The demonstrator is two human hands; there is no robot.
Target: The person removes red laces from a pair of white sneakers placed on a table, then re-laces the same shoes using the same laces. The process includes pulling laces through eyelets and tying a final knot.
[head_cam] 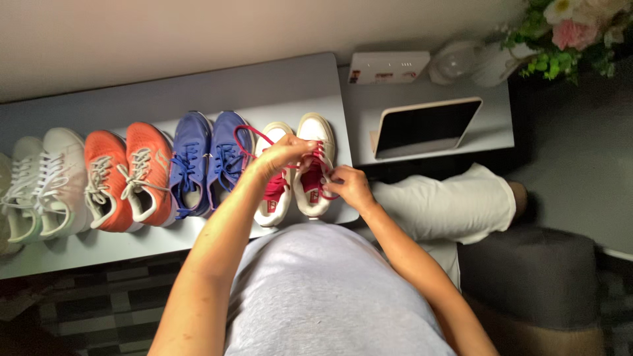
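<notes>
Clearly both hands, left hand (283, 155) and right hand (348, 186), pinch the soft, limp red lace (249, 132) of the white sneaker (315, 173) on the bench (277, 86); it is probably best gripped near its ends.

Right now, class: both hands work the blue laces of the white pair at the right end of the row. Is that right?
Not quite. The head view shows the laces are red, not blue. Both hands, left and right, do work them on the white pair at the row's right end.
</notes>
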